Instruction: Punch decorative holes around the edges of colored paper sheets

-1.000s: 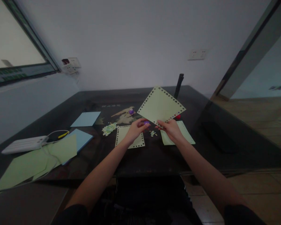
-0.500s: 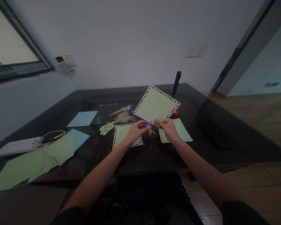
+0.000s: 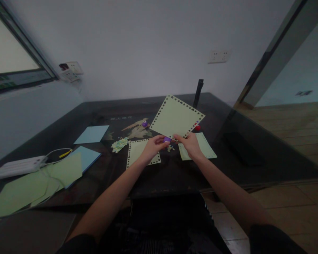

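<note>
My left hand (image 3: 153, 147) is closed around a small purple paper punch (image 3: 166, 139) at the lower edge of a pale green sheet (image 3: 176, 116). That sheet, with small shapes punched along its edges, is tilted above the table and pinched by my right hand (image 3: 190, 144) near its bottom corner. Under my left hand lies another sheet with a punched border (image 3: 134, 151). Beneath the right hand are more pale green papers (image 3: 207, 148). Tiny paper cut-outs (image 3: 170, 148) lie between the hands. How far the punch covers the sheet's edge is hidden.
A heap of cut-outs (image 3: 119, 144), a second purple punch (image 3: 145, 124) and a red punch (image 3: 197, 127) sit on the dark table (image 3: 175, 180). Blue paper (image 3: 91, 134), a white power strip (image 3: 18, 166) and green sheets (image 3: 23, 190) are at left. A black upright object (image 3: 198, 93) stands behind.
The whole view has shifted slightly. Both hands keep their hold on the punch and the sheet, with hardly any visible movement between them.
</note>
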{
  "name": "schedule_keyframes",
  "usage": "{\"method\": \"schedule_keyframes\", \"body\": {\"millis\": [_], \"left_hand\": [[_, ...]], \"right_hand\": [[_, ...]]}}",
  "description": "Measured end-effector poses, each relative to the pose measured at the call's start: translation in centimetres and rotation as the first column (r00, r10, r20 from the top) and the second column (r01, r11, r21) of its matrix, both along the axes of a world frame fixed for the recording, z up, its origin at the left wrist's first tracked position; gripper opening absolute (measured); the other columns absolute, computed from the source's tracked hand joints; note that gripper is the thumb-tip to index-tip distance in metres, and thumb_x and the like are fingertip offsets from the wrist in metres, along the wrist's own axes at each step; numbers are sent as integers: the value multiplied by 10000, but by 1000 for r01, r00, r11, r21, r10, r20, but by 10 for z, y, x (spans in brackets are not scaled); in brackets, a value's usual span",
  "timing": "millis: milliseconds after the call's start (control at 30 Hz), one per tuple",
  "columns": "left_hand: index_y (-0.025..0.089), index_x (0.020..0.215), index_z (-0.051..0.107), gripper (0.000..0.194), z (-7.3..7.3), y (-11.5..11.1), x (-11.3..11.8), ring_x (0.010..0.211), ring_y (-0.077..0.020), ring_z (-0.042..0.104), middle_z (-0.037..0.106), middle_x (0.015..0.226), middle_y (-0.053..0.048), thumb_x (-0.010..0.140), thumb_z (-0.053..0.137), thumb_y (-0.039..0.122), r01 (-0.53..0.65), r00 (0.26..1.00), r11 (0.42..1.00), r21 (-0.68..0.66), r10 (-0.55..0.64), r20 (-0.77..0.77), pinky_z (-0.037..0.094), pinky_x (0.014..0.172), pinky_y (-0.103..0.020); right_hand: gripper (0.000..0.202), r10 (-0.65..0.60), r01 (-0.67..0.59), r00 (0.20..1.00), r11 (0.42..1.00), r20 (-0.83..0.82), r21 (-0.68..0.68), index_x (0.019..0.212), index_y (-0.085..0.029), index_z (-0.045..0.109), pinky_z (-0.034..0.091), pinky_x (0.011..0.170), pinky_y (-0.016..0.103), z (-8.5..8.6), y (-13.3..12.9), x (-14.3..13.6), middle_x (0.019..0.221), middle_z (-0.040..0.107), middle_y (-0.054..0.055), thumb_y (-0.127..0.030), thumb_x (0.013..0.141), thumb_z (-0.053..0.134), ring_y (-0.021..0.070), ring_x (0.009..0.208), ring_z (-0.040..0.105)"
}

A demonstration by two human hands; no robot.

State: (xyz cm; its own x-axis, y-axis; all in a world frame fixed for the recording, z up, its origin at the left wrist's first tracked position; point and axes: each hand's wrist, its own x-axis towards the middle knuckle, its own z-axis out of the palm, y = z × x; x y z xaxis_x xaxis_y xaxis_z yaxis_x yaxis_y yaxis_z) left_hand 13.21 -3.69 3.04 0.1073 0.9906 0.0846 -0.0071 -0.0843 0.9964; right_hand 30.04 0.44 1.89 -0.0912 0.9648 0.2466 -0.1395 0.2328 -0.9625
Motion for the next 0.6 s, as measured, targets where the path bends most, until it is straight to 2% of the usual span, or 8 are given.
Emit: {"method": "schedule_keyframes", "body": {"millis": [267, 400, 600], "left_hand": [[147, 887, 609, 317, 3, -2, 1, 798, -174, 625, 693, 910, -83, 660, 734, 330, 3, 1000, 1000, -2, -3, 9, 461, 709, -303], [141, 846, 611, 279, 4, -2, 1, 804, -176, 631, 695, 875, -84, 666, 733, 316, -26, 999, 999, -26, 27, 42, 461, 756, -322], [126, 815, 615, 272, 1, 0, 0, 758, -156, 622, 683, 809, -74, 688, 719, 342, -41, 997, 998, -36, 44, 68, 455, 744, -309]], "right_hand": [[365, -11, 11, 999, 1000, 35, -3, 909, -152, 701, 539, 752, 370, 3, -3, 0, 978, 712, 91, -369, 617, 735, 253, 910, 666], [314, -1, 0, 997, 1000, 75, 4, 862, -160, 707, 546, 728, 366, 9, -7, 1, 910, 725, 76, -354, 617, 735, 233, 820, 681], [296, 49, -48, 993, 999, 109, -11, 837, -158, 713, 558, 690, 373, 15, -11, 1, 846, 727, 69, -352, 615, 740, 220, 738, 681]]}}
